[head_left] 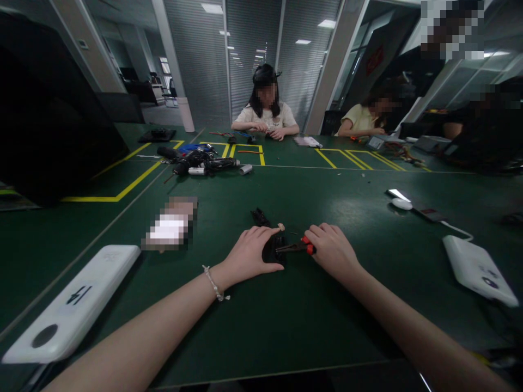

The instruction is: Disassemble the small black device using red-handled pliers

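My left hand presses down on a small black part on the green table, fingers curled over it. My right hand is closed around the red handles of a pair of pliers, whose dark jaws reach left into the black part. Another small black piece lies just beyond the hands, and a tiny tan bit sits beside my left fingertips.
A white power bank lies at the near left, another white device with a cable at the right. A pile of black tools and parts sits at the far left. Two people work at the far side; yellow tape lines mark the table.
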The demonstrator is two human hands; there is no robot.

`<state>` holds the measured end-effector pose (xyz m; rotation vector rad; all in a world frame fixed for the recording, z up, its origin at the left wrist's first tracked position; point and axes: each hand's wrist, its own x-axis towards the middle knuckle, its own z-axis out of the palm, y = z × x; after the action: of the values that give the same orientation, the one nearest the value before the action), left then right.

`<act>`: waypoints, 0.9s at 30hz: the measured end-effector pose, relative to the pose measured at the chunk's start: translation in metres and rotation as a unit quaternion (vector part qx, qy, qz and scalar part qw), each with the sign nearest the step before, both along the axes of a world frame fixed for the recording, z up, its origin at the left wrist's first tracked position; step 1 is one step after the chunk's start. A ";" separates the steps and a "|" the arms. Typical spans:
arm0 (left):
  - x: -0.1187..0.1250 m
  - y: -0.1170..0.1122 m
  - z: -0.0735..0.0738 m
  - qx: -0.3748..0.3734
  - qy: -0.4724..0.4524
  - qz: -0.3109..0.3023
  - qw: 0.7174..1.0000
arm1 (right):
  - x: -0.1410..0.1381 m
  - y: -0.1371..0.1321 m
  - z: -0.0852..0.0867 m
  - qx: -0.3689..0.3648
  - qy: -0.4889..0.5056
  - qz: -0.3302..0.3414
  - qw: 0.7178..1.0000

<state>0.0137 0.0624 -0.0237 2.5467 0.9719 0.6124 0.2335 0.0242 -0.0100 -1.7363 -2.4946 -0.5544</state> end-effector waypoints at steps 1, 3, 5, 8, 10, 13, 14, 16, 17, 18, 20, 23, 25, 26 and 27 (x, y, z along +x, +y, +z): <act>0.000 0.000 0.000 -0.001 0.001 -0.002 1.000 | 0.000 0.000 0.000 0.002 0.000 0.002 1.000; 0.000 0.001 0.000 -0.005 0.003 -0.009 1.000 | 0.000 0.000 -0.001 0.001 0.000 0.003 1.000; -0.001 0.001 0.000 -0.009 0.005 -0.013 1.000 | 0.000 0.001 -0.002 -0.004 0.004 0.001 1.000; -0.001 0.000 0.000 -0.011 0.008 -0.013 1.000 | 0.001 0.001 -0.004 -0.017 0.015 -0.005 1.000; 0.000 0.000 0.001 -0.010 0.011 -0.012 1.000 | 0.001 0.002 -0.004 -0.024 0.018 -0.010 0.999; 0.000 0.000 0.002 -0.010 0.012 -0.013 1.000 | 0.001 0.002 -0.005 -0.028 0.019 -0.014 0.999; 0.000 0.000 0.002 -0.011 0.011 -0.012 1.000 | 0.001 0.002 -0.005 -0.030 0.019 -0.013 0.999; 0.000 0.000 0.002 -0.014 0.008 -0.009 1.000 | 0.002 0.003 -0.005 -0.029 0.021 -0.010 0.999; 0.000 0.000 0.002 -0.016 0.006 -0.008 1.000 | 0.002 0.003 -0.006 -0.027 0.021 -0.007 0.999; 0.000 0.000 0.002 -0.018 0.006 -0.007 1.000 | 0.002 0.003 -0.006 -0.024 0.020 -0.004 1.000; 0.001 0.000 0.001 -0.021 0.005 -0.004 1.000 | 0.002 0.003 -0.005 -0.012 0.012 0.002 1.000; 0.002 -0.001 0.002 -0.018 0.001 0.003 1.000 | 0.002 0.002 -0.003 0.004 -0.003 0.008 1.000; 0.002 -0.001 0.001 -0.013 -0.002 0.007 1.000 | 0.002 0.001 -0.001 0.009 -0.009 0.011 1.000; 0.003 -0.002 0.001 -0.011 -0.003 0.008 1.000 | 0.002 0.001 0.000 0.010 -0.010 0.013 1.000; 0.003 -0.002 0.000 -0.009 -0.004 0.008 1.000 | 0.002 0.001 0.000 0.011 -0.010 0.014 1.000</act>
<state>0.0164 0.0609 -0.0232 2.5205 0.9916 0.6152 0.2351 0.0253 -0.0101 -1.6933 -2.5134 -0.5971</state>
